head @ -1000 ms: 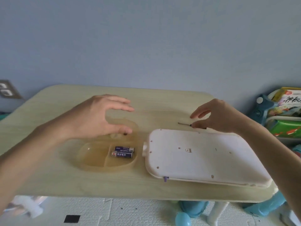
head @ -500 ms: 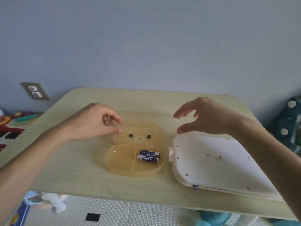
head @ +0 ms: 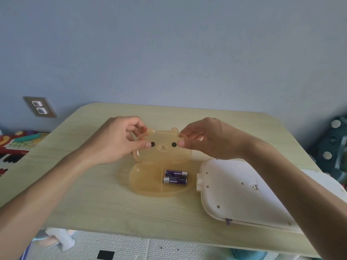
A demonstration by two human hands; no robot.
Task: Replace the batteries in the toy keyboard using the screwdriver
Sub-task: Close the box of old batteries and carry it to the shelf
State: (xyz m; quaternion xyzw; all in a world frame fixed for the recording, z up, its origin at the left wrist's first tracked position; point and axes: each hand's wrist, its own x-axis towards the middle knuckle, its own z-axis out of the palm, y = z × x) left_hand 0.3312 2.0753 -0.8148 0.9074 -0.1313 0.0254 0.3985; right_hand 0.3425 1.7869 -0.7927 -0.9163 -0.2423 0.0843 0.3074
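Note:
A translucent amber bear-shaped case [head: 146, 186] lies open on the table. Its lid [head: 165, 152], with a bear face, stands tilted up at the back. My left hand [head: 116, 141] pinches the lid's left edge and my right hand [head: 208, 139] pinches its right edge. Two purple batteries [head: 175, 177] lie side by side in the case's right compartment. The white toy keyboard [head: 234, 194] lies face down to the right of the case, partly under my right forearm. No screwdriver is visible.
The light wood table [head: 93, 194] has its front edge near me, with a patterned floor mat [head: 131, 248] below. A wall socket [head: 39, 106] is at the left. Colourful toys sit at the far left [head: 11, 145] and far right [head: 336, 147].
Both hands have come together onto the bear lid and now pinch its two sides. The view has shifted left, so the case sits near the middle.

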